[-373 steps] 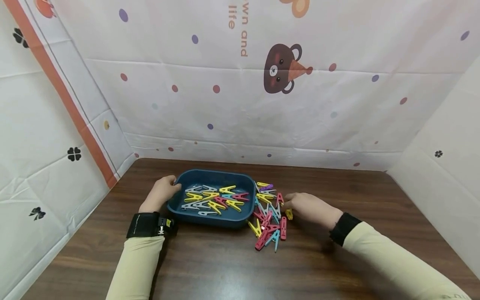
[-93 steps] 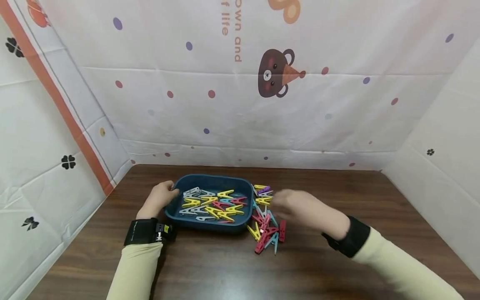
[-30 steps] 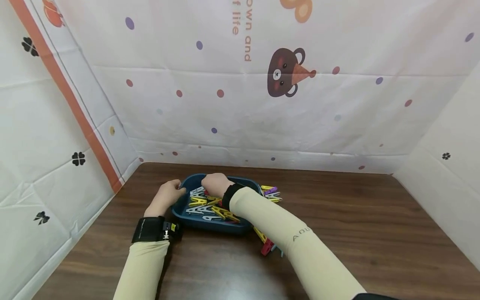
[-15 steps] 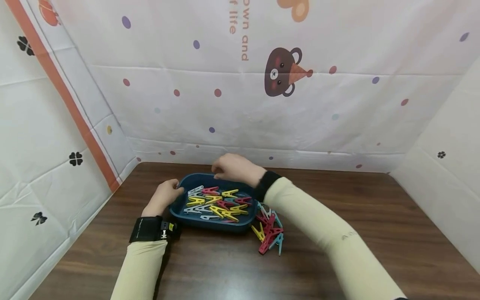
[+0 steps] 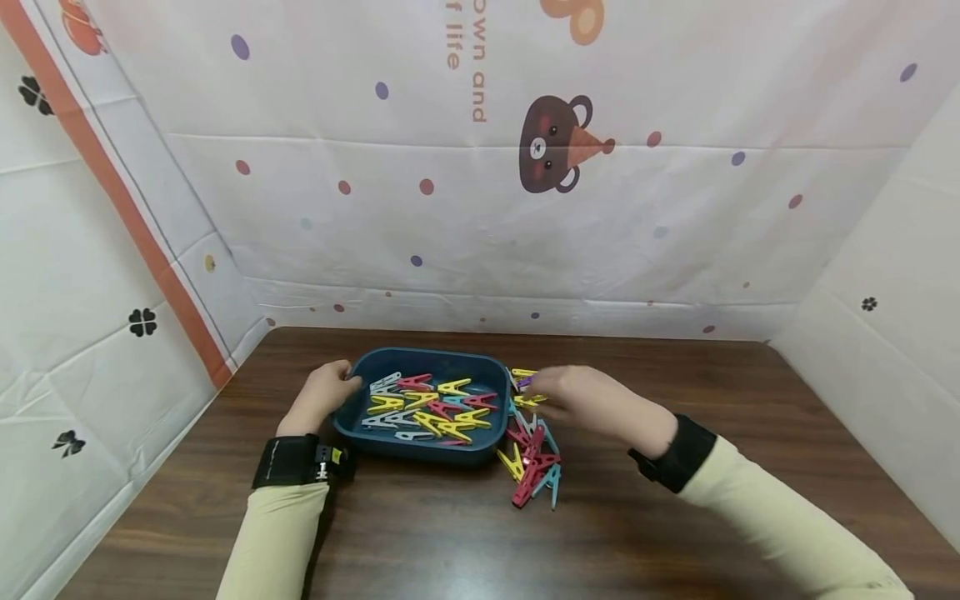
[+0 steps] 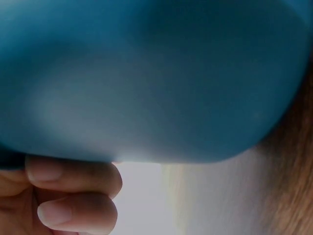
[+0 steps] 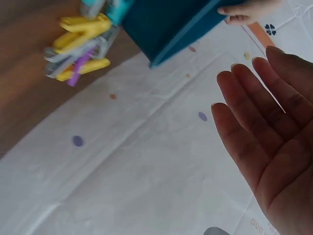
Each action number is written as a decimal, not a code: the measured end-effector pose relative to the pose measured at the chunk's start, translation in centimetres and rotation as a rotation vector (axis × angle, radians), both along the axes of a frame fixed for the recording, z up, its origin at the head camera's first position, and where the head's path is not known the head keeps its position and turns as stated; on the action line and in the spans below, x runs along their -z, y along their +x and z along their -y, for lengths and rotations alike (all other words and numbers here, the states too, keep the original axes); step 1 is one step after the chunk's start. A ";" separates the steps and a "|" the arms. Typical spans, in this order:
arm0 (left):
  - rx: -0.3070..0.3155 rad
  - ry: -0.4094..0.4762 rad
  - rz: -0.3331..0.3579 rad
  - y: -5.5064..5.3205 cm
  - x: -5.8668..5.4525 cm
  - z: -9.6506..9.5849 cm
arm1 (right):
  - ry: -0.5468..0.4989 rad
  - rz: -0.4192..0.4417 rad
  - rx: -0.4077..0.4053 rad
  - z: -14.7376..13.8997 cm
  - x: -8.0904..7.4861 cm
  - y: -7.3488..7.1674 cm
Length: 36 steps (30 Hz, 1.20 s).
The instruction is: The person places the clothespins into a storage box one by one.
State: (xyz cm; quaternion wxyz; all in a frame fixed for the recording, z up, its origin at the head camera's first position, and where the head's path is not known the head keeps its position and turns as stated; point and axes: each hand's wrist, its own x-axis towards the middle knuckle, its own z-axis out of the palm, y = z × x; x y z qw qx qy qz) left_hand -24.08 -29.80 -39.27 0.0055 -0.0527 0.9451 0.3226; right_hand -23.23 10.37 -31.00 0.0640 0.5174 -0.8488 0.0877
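Left hand grasping left rim of blue tub. Right hand, grip released, over far end of clothespins heaped right of tub. Step: apparently picking; next calls for pinching one.

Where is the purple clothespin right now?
In the head view, the purple clothespin lies on the wooden table, just right of the blue plastic tub, among yellow clothespins and close to the right hand's fingertips.

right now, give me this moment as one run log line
left hand: gripping bin by rim | right hand: empty, near clothespin pile on table | bin: mixed-colour clothespins inside
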 end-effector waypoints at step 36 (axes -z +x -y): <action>-0.023 0.011 0.065 -0.1 -0.1 -0.1 | 0.188 -0.094 -0.073 -2.4 7.4 3.9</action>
